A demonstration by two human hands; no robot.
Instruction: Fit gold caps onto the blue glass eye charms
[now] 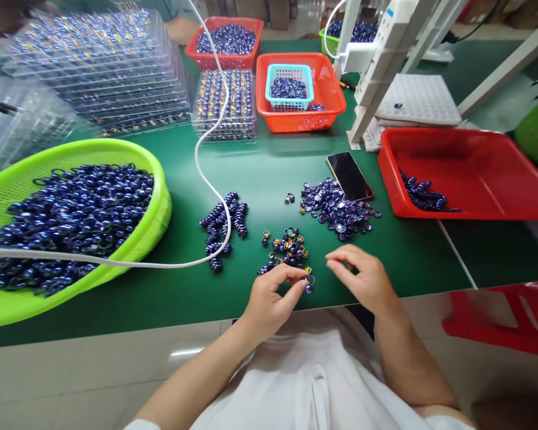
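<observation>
My left hand (pixel 271 300) pinches a small dark blue ornament (pixel 309 286) with a ring and a bit of yellow, at the table's front edge. To the right of it, my right hand (pixel 361 276) hovers with thumb and fingertips close together; whether something tiny is between them cannot be made out. Just beyond my left hand is a cluster of blue and gold pieces (pixel 291 243). A pile of flat dark caps (pixel 336 209) lies beyond my right hand. Further left are stacked dark blue coils (pixel 224 224).
A green basket (pixel 161 209) of blue ringed pieces stands left, crossed by a white cable (pixel 199 149). A phone (pixel 349 175) touches the caps. A red tray (pixel 479 173) is right; behind stand an orange basket (pixel 300 122), clear trays (pixel 224 132) and a metal post (pixel 376 71).
</observation>
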